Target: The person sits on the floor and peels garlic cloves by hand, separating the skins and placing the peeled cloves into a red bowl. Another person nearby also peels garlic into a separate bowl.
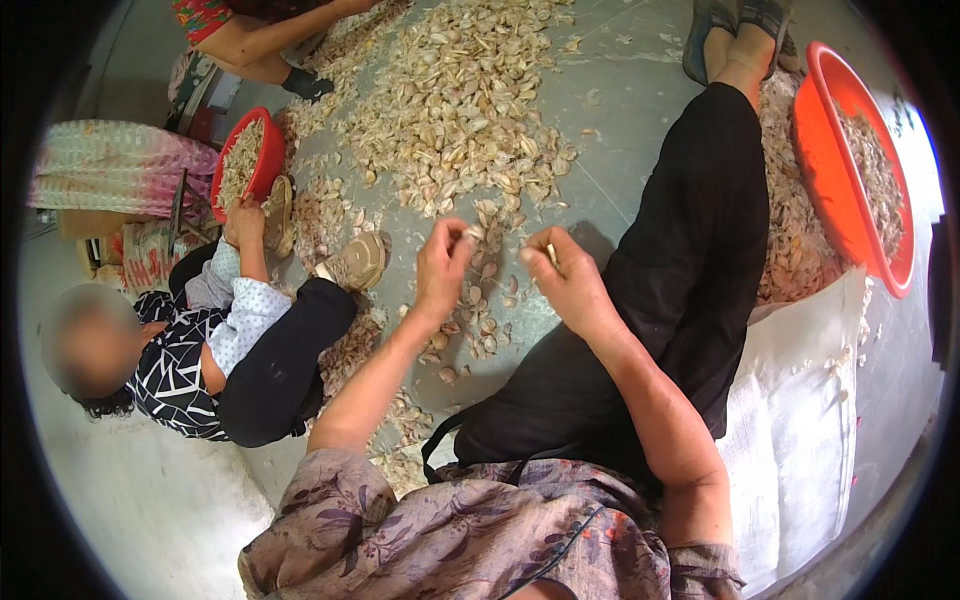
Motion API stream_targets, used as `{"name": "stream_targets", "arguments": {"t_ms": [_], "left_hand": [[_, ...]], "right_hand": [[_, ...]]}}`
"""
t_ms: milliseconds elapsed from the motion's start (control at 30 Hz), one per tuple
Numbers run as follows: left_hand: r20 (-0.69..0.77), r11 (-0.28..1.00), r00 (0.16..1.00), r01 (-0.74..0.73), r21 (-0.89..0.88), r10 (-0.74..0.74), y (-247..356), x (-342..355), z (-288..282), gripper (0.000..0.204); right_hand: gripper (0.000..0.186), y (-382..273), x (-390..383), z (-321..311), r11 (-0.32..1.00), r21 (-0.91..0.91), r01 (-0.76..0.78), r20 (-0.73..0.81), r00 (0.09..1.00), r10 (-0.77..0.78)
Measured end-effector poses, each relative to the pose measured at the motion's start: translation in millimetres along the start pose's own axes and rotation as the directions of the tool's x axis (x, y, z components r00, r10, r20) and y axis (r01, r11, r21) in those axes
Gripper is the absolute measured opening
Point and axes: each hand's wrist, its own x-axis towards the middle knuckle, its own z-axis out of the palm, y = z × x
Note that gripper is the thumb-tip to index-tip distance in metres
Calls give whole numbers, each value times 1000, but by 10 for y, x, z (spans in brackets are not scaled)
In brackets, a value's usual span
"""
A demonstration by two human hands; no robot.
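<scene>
My left hand [443, 275] is closed in a pinch, with a whitish garlic clove [474, 233] at its fingertips. Just to the right, my right hand [575, 285] is curled around a small, pale, narrow piece [552, 256], mostly hidden by the fingers; its kind is unclear. The two hands are apart, above the grey floor. Loose garlic cloves [483, 325] lie below and between them. Beyond my hands spreads a large heap of unpeeled garlic cloves [455, 110].
A co-worker [240, 330] sits at left, one hand at a red basin [268, 160] of pale pieces. Another person's arm [265, 45] reaches in at upper left. My black-trousered leg [690, 230] stretches along the right, beside husks, a larger red basin [825, 190] and a white sack [790, 440].
</scene>
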Motion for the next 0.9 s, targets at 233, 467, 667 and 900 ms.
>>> {"name": "stream_targets", "arguments": {"t_ms": [233, 467, 667, 900], "left_hand": [[143, 840, 989, 96, -534, -22, 437, -817, 107, 13], [261, 610, 962, 253, -751, -78, 391, -900, -13, 22], [331, 518, 940, 323, -792, -81, 335, -834, -4, 17], [373, 380, 914, 405, -832, -158, 313, -743, 63, 13]], "right_hand": [[31, -281, -105, 31, 973, -212, 90, 336, 942, -14], [33, -392, -120, 52, 913, -350, 208, 442, 896, -35], [33, -343, -94, 36, 988, 11, -153, 366, 920, 138], [18, -175, -81, 89, 999, 10, -46, 268, 963, 41]]}}
